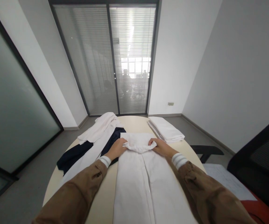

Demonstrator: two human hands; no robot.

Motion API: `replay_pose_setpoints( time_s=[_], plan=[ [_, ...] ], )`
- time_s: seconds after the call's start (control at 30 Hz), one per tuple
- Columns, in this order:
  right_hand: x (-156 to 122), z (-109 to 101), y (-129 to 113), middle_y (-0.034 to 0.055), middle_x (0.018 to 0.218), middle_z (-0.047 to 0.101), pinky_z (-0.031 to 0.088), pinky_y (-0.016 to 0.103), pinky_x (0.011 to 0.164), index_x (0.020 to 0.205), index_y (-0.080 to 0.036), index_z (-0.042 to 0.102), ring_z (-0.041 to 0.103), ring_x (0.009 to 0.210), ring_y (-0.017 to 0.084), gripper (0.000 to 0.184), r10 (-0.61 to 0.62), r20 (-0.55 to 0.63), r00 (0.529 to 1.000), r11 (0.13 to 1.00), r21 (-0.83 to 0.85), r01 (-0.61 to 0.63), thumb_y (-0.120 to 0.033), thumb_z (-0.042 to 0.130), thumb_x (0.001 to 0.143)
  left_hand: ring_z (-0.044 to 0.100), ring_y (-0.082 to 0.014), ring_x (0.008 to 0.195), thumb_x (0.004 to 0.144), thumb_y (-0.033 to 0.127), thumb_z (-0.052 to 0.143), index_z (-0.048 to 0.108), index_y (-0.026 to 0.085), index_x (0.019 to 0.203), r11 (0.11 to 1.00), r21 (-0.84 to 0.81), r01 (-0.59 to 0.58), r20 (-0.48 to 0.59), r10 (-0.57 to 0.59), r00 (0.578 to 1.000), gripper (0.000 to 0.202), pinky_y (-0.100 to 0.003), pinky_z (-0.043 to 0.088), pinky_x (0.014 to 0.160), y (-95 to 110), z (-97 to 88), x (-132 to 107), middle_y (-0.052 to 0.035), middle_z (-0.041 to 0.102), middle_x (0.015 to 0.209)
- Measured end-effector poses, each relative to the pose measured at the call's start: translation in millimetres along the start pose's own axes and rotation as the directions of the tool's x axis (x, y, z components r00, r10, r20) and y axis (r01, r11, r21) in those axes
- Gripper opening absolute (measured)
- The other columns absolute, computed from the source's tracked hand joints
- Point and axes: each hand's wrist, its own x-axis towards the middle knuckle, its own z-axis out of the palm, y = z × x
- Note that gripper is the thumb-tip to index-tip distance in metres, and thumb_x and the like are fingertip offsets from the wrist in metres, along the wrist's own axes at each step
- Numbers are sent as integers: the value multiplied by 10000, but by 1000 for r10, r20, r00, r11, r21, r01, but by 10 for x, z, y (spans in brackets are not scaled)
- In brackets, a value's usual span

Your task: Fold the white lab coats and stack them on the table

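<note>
1. Saw shirt (pixel 136 183) flat on table (pixel 103 199).
2. Held its rolled top edge in left hand (pixel 117 148) and right hand (pixel 159 147), both closed.
3. Judged it light, limp: best gripped at both corners.

Shows plain white on the shirt (pixel 146 180) and the folded stack (pixel 166 129), dark navy on the garment (pixel 73 157), pale cream on the table (pixel 134 123), brown sleeves (pixel 83 186) with grey-and-white striped cuffs (pixel 180 160).

Matt white cloth shirt (pixel 143 174) (finely woven) on smooth table (pixel 106 199).
</note>
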Motion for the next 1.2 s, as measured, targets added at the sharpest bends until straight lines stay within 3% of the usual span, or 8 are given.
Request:
replay_pose_setpoints(
  time_s=[0.2,0.33,0.47,0.63,0.77,0.97,1.07,1.2],
  plan=[
    [-99,61,75,40,914,691,462,319,782,934,-210,644,630,843,209,163,-7,-170,985,999,30,13,-165,610,782,604,-245,1008,811,109,632,707,202,963,994,107,-16,-154,32,988,193,-349,466,912,23,143,-120,-74,684,1034],
    [-77,5,10,62,983,700,472,360,855,938,-221,628,643,936,236,222,1,-270,963,995,95,26,-125,572,747,600,-233,961,825,78,566,675,198,885,999,39,-24,-298,35,954,173,-354,474,903,126,108,-138,-66,680,968],
    [-56,-172,-203,80,1017,703,475,402,909,878,-235,601,649,995,266,106,-18,-410,912,982,167,94,-230,644,782,617,-225,968,832,118,567,668,210,870,988,-100,-117,-407,67,911,143,-353,489,909,306,-34,-138,-62,682,963],
    [-288,-350,-548,87,1006,694,479,420,921,846,-258,581,646,1001,274,154,-55,-459,887,967,197,162,-374,683,846,640,-232,978,864,209,596,693,235,862,958,-179,-222,-416,131,900,101,-377,515,910,580,-117,-384,-73,692,971],
    [-636,-371,-716,86,946,692,498,391,839,815,-258,605,658,906,252,166,-102,-330,939,953,239,188,-389,695,861,650,-220,912,870,209,592,697,237,854,942,-162,-295,-345,226,911,110,-365,536,828,701,-94,-741,-79,692,904],
    [-1090,-364,-835,69,889,713,499,338,753,823,-245,684,667,824,222,99,-94,83,992,955,288,66,-334,723,836,674,-195,789,897,222,556,710,272,920,895,1,-447,-43,447,894,163,-309,514,661,703,-102,-1203,-71,734,873],
    [-1213,-348,-872,47,869,709,490,312,733,852,-229,710,655,801,206,134,7,320,947,943,313,-113,-325,769,779,682,-191,757,900,199,532,689,278,992,810,89,-580,95,572,815,198,-295,492,613,697,-51,-1330,-65,747,899],
    [-1267,-386,-859,35,954,700,473,285,749,964,-222,724,637,868,198,405,85,543,835,894,329,-305,-402,880,635,640,-165,659,909,157,503,638,262,1026,676,187,-712,199,684,702,207,-276,441,534,744,20,-1380,-55,737,878]
  ],
)
